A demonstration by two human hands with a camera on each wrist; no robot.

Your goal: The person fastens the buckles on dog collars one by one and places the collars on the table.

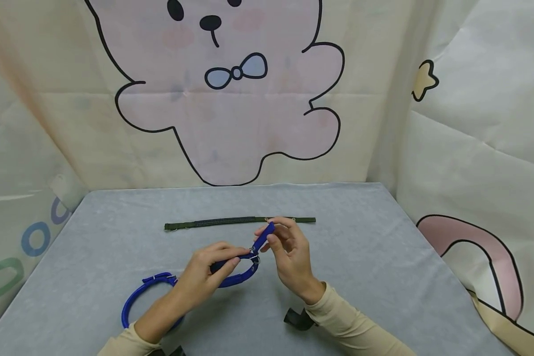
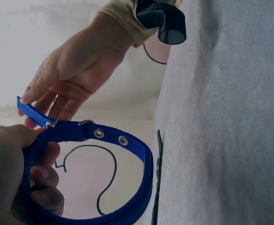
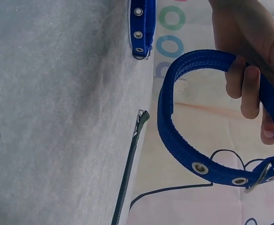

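collar [image 1: 238, 277], blue webbing with metal eyelets, is held just above the bench [image 1: 382, 277] near its front middle, bent into a loop. left hand [image 1: 204, 277] grips the loop at the buckle [image 1: 254, 258], fingers [image 2: 48, 187] curled round the strap, as the left wrist view shows. right hand [image 1: 291, 257] pinches the free strap end [image 1: 264, 237] between thumb and fingertips, the end pointing up and away from the buckle. a second blue collar [image 1: 144, 296] lies on the bench at front left, partly under the left forearm, curved into a ring. both sleeves are beige; a black wrist mount [image 1: 299, 319] sits at the right cuff. farther back, well apart from the hands, a dark green strap [image 1: 231, 222] lies straight across the bench, flat. behind the bench hangs a cloth backdrop [image 1: 222, 109] printed with a pink bear wearing a blue bow tie.
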